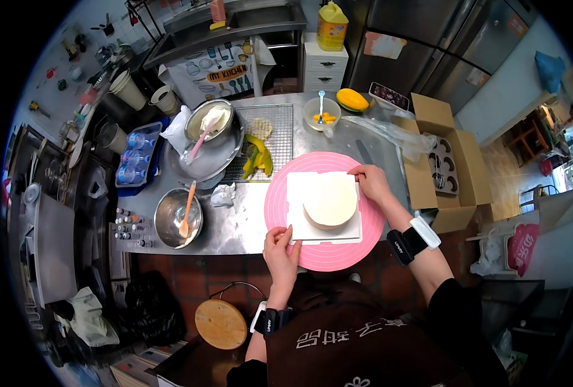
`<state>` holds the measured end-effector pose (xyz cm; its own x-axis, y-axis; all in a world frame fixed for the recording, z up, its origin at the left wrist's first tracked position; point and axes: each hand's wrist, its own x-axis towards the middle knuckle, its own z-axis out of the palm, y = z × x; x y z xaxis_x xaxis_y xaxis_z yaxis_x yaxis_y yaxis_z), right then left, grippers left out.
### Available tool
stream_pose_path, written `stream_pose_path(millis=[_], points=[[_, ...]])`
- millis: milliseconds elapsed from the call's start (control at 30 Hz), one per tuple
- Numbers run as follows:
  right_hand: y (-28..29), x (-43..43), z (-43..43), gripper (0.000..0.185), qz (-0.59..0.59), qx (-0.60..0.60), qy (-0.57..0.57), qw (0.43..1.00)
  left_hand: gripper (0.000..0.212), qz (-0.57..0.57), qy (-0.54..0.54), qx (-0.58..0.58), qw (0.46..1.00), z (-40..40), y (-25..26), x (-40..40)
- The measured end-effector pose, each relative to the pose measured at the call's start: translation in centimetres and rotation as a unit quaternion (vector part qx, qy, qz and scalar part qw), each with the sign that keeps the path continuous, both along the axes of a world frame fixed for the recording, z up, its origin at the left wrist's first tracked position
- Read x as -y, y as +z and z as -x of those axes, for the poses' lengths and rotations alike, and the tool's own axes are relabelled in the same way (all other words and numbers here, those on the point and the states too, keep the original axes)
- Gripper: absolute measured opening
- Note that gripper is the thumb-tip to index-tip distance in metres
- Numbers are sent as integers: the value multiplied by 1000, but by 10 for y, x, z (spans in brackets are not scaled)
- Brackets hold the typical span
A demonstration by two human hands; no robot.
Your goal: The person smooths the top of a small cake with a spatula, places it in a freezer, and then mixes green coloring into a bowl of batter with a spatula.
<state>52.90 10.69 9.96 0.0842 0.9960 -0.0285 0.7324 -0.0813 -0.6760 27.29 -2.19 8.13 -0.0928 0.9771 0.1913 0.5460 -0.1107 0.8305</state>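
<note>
A round cake with a smooth cream-coloured top [331, 199] sits on a square white cake board [295, 198], right of the board's middle. The board lies on a round pink mat [276, 203] with ring lines, which overhangs the table's front edge. At the board's near left corner, my left hand [280, 249] pinches the edge between thumb and fingers. My right hand [371, 183] grips the far right corner, with the fingertips partly hidden. Neither hand touches the cake. Just beyond the mat lies a dark flat blade [364, 151], apparently a spatula or knife.
Left on the steel table [248, 217] are a mixing bowl with an orange spatula [177, 217], a cream bowl [209, 121], and a wire rack [281, 130] with fruit peels. A bowl of orange fruit pieces [322, 113] stands behind; a cardboard box [419, 169] holds a muffin tin.
</note>
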Motion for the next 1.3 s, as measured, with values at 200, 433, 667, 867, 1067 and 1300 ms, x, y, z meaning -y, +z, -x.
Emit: stream_pose_path(millis=[200, 433, 667, 867, 1067, 1300], points=[[8, 11, -4, 28, -14, 22, 0, 1000, 39, 4, 1, 7, 1000, -2, -6, 1], [6, 39, -11, 27, -35, 22, 1, 999, 38, 10, -24, -4, 1000, -2, -4, 6], [1, 28, -6, 26, -90, 7, 44, 995, 36, 34, -25, 44, 998, -1, 3, 5], [-28, 20, -64, 25, -128, -48, -91, 986, 35, -7, -3, -15, 1000, 9, -6, -9], [-94, 45, -91, 55, 16, 265, -85, 960, 54, 11, 78, 38, 996, 21, -4, 8], [-131, 26, -87, 51, 89, 234, -115, 961, 61, 196, -5, 316, 928, 20, -31, 42]])
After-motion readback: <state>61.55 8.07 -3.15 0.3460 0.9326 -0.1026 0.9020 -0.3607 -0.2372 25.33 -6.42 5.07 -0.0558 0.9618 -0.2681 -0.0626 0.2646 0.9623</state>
